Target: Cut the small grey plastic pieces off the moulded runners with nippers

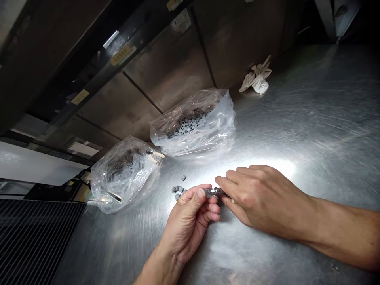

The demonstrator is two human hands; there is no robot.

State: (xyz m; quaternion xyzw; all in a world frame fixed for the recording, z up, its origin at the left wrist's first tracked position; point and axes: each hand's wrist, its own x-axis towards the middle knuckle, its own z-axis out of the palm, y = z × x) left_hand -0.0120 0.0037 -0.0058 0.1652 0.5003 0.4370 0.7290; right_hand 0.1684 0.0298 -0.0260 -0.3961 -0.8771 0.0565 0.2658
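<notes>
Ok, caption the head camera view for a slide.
Left hand and right hand hold small gray pieces over a steel table near two plastic bags.

Steel table (299,118) under everything. Two clear plastic bags on it, near the far edge: back bag (218,134) holding small blocks (187,124), left bag (118,182) just beside it. Cloth (257,77) on the table behind the back bag, toward the right, near the wall panel (169,51). Loose blocks (177,192) on the table just left of the left hand (187,225). Held block (214,192) between that hand and the right hand (261,198).
</notes>
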